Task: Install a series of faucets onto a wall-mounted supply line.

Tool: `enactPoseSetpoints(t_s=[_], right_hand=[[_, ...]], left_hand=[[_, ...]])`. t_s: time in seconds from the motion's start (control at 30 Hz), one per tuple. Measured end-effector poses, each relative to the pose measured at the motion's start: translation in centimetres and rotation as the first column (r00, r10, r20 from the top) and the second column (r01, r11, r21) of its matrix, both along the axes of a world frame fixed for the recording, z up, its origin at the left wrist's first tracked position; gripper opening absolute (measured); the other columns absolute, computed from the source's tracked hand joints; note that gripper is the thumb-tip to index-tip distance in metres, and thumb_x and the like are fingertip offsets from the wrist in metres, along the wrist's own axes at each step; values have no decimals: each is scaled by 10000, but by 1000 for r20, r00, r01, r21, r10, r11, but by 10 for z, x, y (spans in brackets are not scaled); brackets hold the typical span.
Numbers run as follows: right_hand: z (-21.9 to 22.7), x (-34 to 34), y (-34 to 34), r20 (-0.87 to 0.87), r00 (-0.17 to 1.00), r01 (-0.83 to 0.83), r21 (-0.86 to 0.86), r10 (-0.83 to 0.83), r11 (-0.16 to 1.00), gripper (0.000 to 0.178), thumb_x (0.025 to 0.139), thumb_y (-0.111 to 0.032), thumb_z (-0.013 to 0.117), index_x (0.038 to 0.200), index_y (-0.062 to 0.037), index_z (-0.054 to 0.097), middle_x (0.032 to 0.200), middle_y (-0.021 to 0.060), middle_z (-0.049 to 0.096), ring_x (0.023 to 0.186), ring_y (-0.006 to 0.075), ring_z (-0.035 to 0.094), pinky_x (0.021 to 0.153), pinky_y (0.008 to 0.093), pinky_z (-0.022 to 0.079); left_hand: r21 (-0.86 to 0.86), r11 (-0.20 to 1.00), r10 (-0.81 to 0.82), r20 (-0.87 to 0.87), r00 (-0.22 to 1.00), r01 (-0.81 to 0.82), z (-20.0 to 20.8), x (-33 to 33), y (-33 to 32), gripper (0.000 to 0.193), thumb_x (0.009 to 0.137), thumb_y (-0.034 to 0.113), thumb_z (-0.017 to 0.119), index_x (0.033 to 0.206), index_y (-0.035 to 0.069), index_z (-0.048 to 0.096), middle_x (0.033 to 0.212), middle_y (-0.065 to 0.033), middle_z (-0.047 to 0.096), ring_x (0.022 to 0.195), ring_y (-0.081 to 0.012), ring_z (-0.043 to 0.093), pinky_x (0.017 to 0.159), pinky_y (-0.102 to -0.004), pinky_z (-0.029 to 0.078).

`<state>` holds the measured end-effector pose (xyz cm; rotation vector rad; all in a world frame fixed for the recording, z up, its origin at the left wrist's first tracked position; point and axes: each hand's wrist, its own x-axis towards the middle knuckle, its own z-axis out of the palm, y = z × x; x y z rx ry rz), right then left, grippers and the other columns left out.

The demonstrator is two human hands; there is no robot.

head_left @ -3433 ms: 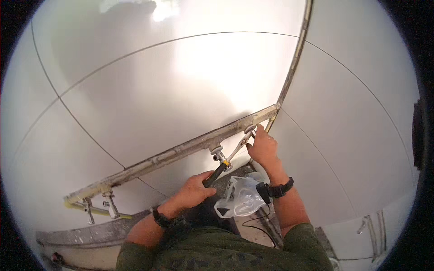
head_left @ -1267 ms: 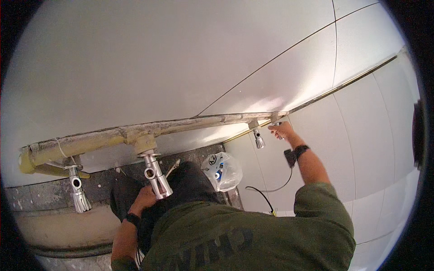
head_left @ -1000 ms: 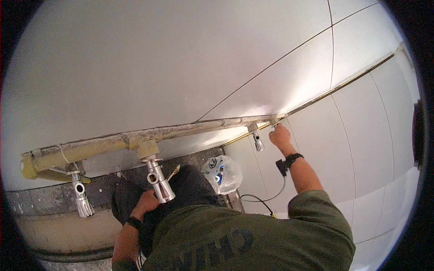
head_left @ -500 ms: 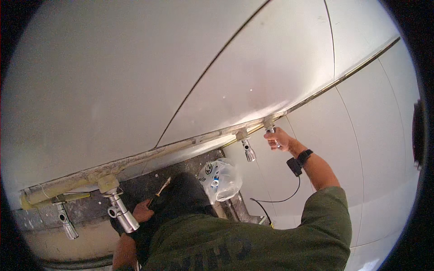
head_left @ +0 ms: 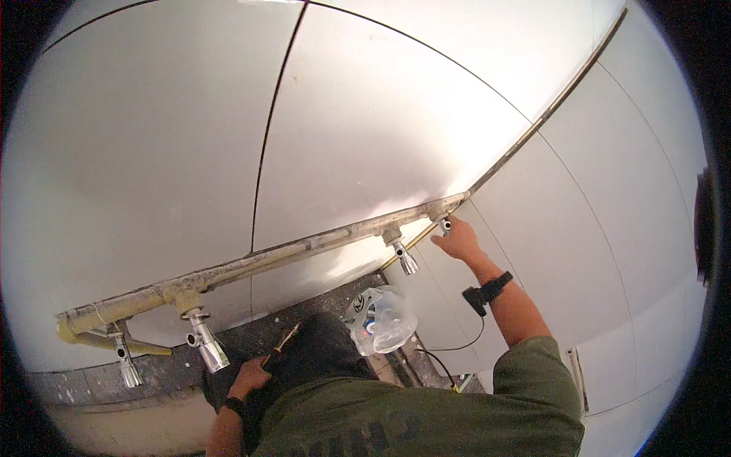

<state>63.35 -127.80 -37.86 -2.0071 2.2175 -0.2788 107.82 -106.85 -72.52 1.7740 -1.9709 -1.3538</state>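
My right hand (head_left: 458, 241) reaches up to the rightmost chrome angle valve (head_left: 445, 226), its fingers curled round the valve's right and lower side. Part of that valve is hidden by the hand. The valve hangs from a stained pipe (head_left: 278, 259) along the wall. Low by my thigh, my left hand (head_left: 249, 376) is closed on a slim hand tool (head_left: 288, 340) with a dark and orange handle and a light metal tip, possibly pliers. Three other chrome angle valves hang from the pipe: one (head_left: 406, 258) beside my right hand, one (head_left: 205, 344) near my left hand, one (head_left: 129, 363) at far left.
A clear plastic bag (head_left: 390, 326) with a blue-and-white item inside lies below the pipe. Large pale panels (head_left: 365, 99) rise behind it. A black cable (head_left: 439, 355) runs right of the bag. Dark grimy floor (head_left: 84, 385) lies at lower left.
The view has shifted, showing more of the wall above. My right hand has turned at the rightmost valve, uncovering more of its body. My left hand still holds the tool.
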Motion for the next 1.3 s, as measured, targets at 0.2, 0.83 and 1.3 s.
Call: enactPoseSetpoints(t_s=[0.2,0.83,1.3], right_hand=[[-5,-12,-6,-77,997,8,-147,-20,989,373,774,-322,650,941,7,597,762,204,625,699,345,605,647,412,475],[-9,-30,-3,59,997,-28,-229,43,973,492,683,-279,657,1016,75,580,935,231,629,880,353,608,782,397,471],[-104,219,198,997,69,-696,16,45,718,448,835,-285,611,1192,-59,463,1027,109,589,1012,235,543,872,373,443]], left_hand=[[108,993,51,-85,995,-41,2,0,-6,521,659,205,613,1159,69,555,1030,-193,611,972,-332,584,867,-384,451],[-90,956,-267,127,955,279,35,2,-4,489,691,175,542,1162,44,525,1004,-205,598,924,-364,565,788,-434,461],[-331,922,101,-299,949,-202,257,-33,90,744,710,220,617,1342,21,278,1149,-244,523,1040,-354,535,891,-384,417]])
